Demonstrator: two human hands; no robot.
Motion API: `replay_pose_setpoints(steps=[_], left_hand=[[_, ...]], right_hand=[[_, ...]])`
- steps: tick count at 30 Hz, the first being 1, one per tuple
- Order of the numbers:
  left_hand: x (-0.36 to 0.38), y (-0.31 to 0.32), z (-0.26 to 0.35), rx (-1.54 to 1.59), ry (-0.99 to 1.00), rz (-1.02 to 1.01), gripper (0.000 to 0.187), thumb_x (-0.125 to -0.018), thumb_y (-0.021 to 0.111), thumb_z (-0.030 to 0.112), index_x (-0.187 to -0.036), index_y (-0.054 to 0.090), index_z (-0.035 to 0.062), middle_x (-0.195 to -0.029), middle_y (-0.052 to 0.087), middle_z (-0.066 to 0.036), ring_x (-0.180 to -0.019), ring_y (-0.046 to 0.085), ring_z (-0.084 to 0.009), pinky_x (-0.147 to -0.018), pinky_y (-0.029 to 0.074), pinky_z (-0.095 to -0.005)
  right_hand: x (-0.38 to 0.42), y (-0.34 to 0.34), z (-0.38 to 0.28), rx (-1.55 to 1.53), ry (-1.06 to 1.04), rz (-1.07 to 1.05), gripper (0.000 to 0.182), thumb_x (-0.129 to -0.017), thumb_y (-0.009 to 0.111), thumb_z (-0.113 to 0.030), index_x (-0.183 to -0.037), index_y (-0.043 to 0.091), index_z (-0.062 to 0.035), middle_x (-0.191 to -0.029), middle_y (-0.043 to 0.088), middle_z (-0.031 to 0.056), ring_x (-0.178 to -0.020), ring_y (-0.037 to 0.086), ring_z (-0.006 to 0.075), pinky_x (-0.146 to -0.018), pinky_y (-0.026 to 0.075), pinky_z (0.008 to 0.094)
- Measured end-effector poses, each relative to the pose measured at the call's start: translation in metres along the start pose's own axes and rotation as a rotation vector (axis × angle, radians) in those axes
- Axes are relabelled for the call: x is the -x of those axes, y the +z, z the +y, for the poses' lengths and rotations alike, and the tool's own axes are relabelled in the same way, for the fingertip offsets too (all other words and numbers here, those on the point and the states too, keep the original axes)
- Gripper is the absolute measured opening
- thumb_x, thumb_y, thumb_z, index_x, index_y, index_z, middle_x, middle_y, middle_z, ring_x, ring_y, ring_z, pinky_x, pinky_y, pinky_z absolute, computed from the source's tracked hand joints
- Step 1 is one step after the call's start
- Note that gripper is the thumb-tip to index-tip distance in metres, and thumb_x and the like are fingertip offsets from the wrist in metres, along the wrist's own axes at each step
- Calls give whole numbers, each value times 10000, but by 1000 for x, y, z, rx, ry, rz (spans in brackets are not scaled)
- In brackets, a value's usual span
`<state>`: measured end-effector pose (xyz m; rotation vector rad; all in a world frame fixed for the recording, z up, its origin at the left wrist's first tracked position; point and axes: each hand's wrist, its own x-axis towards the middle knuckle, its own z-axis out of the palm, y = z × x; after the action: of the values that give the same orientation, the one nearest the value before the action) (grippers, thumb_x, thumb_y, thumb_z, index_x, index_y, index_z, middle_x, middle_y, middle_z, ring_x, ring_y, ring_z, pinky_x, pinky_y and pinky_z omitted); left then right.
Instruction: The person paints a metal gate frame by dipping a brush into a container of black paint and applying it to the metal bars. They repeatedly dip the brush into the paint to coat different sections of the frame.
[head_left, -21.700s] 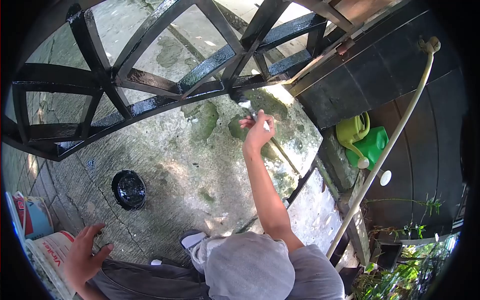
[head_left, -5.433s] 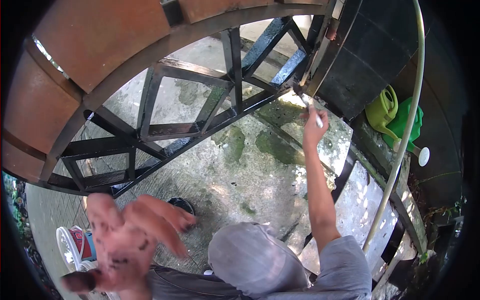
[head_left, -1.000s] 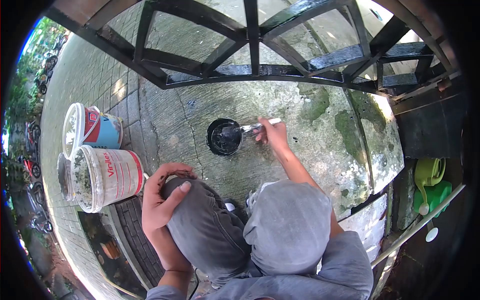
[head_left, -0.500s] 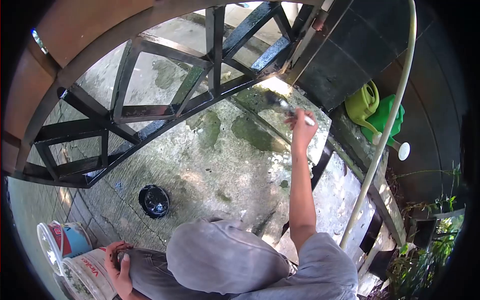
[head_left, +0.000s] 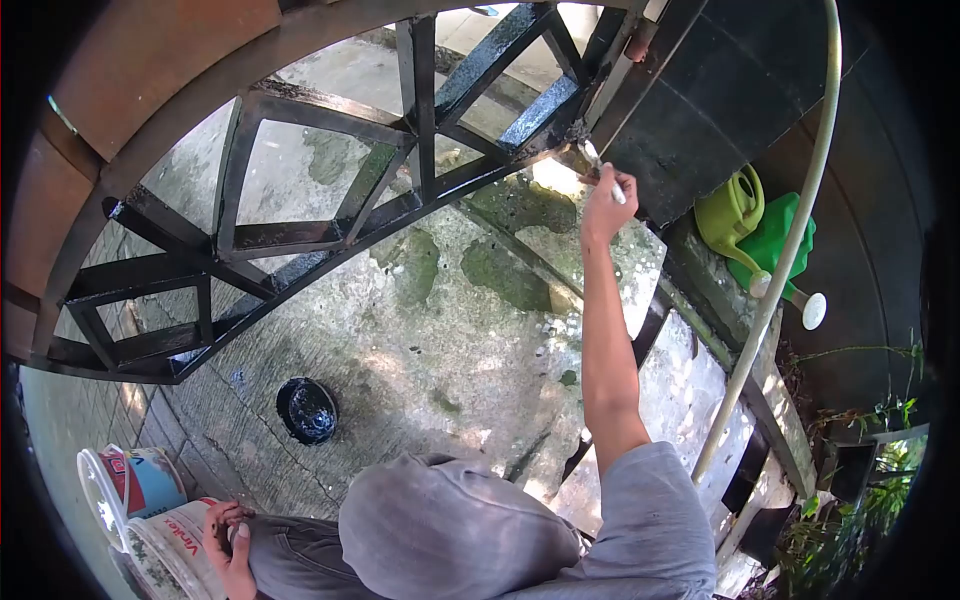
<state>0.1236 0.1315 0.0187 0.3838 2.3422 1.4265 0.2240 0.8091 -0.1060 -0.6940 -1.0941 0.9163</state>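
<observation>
My right hand (head_left: 608, 208) grips the pale handle of a paintbrush (head_left: 590, 152). The dark bristles touch, or nearly touch, the lower right corner of a black metal frame (head_left: 400, 210) with slanted bars; which of the two is hard to tell. Wet-looking black paint shines along parts of the frame. On the concrete, well away from the brush, stands a round black paint bowl (head_left: 308, 411) with glossy dark paint inside. At lower left my left hand (head_left: 228, 548) rests by my grey-trousered knee, fingers loosely bent and stained dark, holding nothing visible.
White paint buckets (head_left: 165, 540) stand beside my left hand. A pale hose or pole (head_left: 765, 310) runs down the right side, in front of yellow-green (head_left: 730, 210) and green (head_left: 785, 240) watering cans. Rounded grey cloth (head_left: 450, 520) hides the bottom middle.
My right hand has moved up with the paintbrush, bringing the bristles from above the concrete to the frame's lower right corner. My left hand stays by the knee.
</observation>
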Motion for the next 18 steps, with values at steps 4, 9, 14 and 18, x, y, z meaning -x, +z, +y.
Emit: replay_pose_setpoints(steps=[4, 9, 14, 18], left_hand=[[-1, -5, -5, -16, -5, -11, 329, -923, 590, 99, -1216, 541, -41, -999, 616, -81, -964, 573, -167, -933, 406, -294], [-2, -16, 3, -170, -102, -71, 360, -980, 585, 180, -1293, 521, 13, -1169, 629, -88, -1094, 567, -233, -1016, 400, -341], [-6, -3, -6, -76, -62, 39, 343, -916, 610, 98, -1229, 548, -28, -1007, 612, -70, -963, 567, -163, -930, 408, -293], [-7, -3, -6, -48, -58, 35, 344, -914, 612, 97, -1228, 547, -28, -1016, 613, -72, -965, 568, -165, -929, 413, -297]], right_hand=[[17, -18, 32, 6, 95, 14, 210, -938, 629, -110, -806, 516, 8, -762, 680, 137, -624, 686, 185, -562, 514, 269], [10, -18, 30, -29, 254, 145, 206, -926, 616, -138, -815, 499, -11, -732, 692, 167, -581, 697, 215, -494, 462, 262], [-21, 22, -35, -233, 259, 147, 186, -933, 587, -113, -832, 468, -14, -733, 687, 205, -593, 713, 261, -437, 436, 267], [-14, 25, -43, -312, 203, 234, 188, -928, 584, -112, -836, 464, -1, -735, 683, 234, -580, 712, 279, -427, 438, 260]])
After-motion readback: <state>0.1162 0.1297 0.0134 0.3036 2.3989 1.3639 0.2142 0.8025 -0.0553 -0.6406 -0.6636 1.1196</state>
